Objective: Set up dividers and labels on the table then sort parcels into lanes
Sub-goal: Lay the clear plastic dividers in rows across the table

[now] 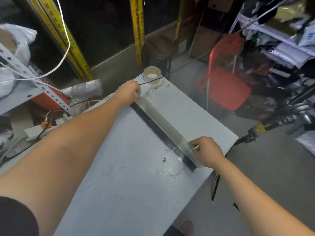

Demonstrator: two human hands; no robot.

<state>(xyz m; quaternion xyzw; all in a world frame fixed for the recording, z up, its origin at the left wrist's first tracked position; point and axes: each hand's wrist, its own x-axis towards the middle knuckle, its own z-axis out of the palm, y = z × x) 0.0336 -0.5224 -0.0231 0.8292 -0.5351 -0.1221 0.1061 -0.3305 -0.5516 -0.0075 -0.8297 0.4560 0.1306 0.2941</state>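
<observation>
- Left hand (128,93): reached out to the far end of the table, fingers curled down and closed on the far end of a length of clear tape (166,123). The exact finger contact is hidden under the knuckles.
- Right hand (207,151): near the table's right edge, thumb and forefinger pinched together on the near end of the same tape, the other fingers curled under.
- Clear tape: one translucent band pulled straight between the two hands. It runs diagonally across the tabletop, directly over and alongside the divider.
- Black divider strip (186,160): long, narrow and dark, lying flat on the table from beside the left hand to a point past the right hand. Its near end stops just short of the table edge.
- Table (129,176): white top, scuffed, with dark marks and patches of old tape residue.
- Tape roll (152,74): clear tape on a brown core, lying flat at the far corner, just beyond the left hand.
- Red chair (226,89): on the floor beyond the table's right side, well apart from it.
</observation>
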